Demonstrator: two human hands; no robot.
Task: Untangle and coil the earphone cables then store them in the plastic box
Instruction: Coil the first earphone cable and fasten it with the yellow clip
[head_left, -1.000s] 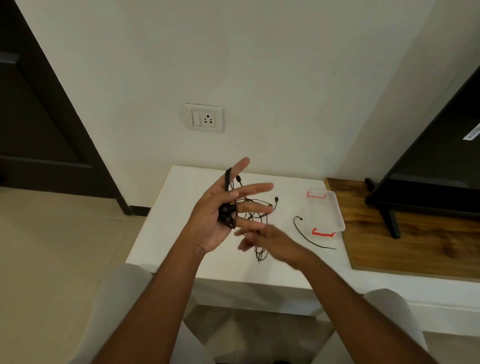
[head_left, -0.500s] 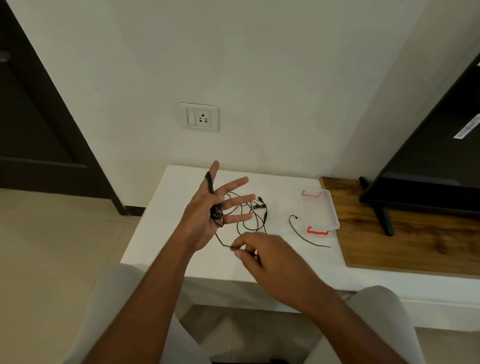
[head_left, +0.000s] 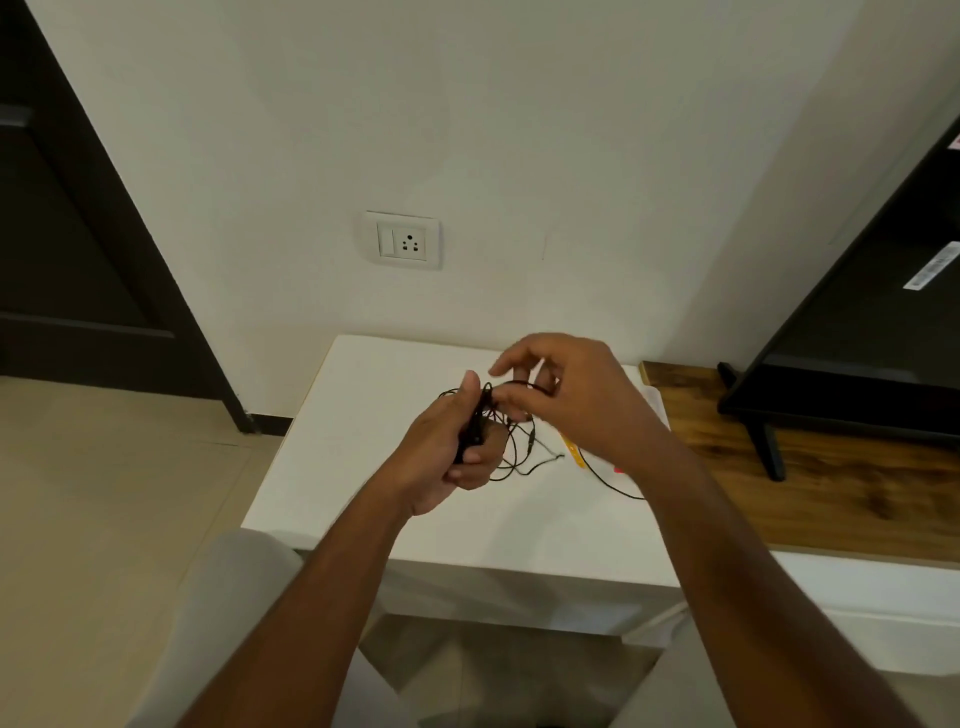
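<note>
Nearest you are your knees (head_left: 234, 597) in pale trousers, with both forearms reaching out over them. Your left hand (head_left: 441, 457) is closed round a bunch of black earphone cable (head_left: 475, 423) — fingers curled, thumb standing up along its top. Your right hand (head_left: 576, 400) sits just beside it and pinches a strand of the same cable between thumb and a fingertip, its other fingers loosely bent. Loose loops hang below both hands, down to the white table (head_left: 353, 467). A second cable (head_left: 614, 486) lies on the tabletop, running out from under your right wrist. The plastic box (head_left: 658, 405) sits beyond that wrist near the table's right edge — mostly hidden, only a pale corner and bits of coloured clip showing. Farther right, a wooden stand (head_left: 857, 493) carries a dark television (head_left: 857, 338). On the wall behind the table is a white socket (head_left: 402, 240), and a dark door (head_left: 78, 260) stands far left.
</note>
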